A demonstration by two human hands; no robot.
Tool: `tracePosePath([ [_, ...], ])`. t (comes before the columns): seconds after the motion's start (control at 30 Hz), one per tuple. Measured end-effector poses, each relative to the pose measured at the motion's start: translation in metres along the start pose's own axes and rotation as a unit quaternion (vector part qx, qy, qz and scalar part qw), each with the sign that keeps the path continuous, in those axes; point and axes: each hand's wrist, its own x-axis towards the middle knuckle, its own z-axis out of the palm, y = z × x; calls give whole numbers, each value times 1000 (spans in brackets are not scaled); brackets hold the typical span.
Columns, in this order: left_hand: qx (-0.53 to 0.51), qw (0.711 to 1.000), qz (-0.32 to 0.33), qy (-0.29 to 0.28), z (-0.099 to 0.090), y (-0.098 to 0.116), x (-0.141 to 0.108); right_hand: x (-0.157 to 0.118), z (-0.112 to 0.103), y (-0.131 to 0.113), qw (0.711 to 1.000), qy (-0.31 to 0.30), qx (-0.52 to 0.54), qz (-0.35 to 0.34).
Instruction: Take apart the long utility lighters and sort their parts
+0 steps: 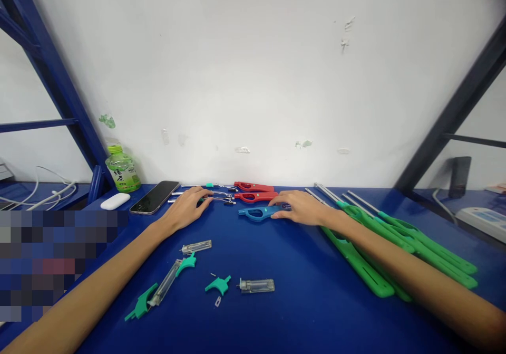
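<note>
White wall (253, 69) backed a busy blue surface (300, 312)

A blue post (59, 74) slanted at the left and a dark post (460, 95) at the right. Green casings (443, 248) with metal rods lay grouped on the right side, the right forearm passing above some of them. The right hand (272, 210) was partly closed at the right end of a blue casing (259, 209), thumb at the near edge, fingers at the far one; how firmly they gripped could not be told. The left hand (206, 197), palm down with fingers loosely bent, was over silver rods (193, 185); whether it had hold of one could not be told.

A green bottle (123, 169) stood upright near the wall, and a black phone (154, 197) lay between it and the left hand. Two red casings (256, 188) lay just beyond the blue casing, near the far edge. The silver rods were left of these, thin wires (220, 199) running toward them. Three clear tanks (256, 286) were spread nearer the front. A white case (115, 201) sat beside the bottle. Three teal triggers (217, 285) lay among the tanks, two of them close against the slanted one. Two tiny metal pieces (217, 302) flanked the remaining trigger.
</note>
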Motion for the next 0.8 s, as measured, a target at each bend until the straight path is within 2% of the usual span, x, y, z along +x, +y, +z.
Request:
tracePosePath([
  [0.57, 12, 1000, -1, -1, 0, 0, 0, 10, -3, -16, 994, 6, -51, 98],
  [0.8, 9, 1000, -1, 1, 1, 0, 0, 17, -2, -13, 991, 0, -69, 115],
])
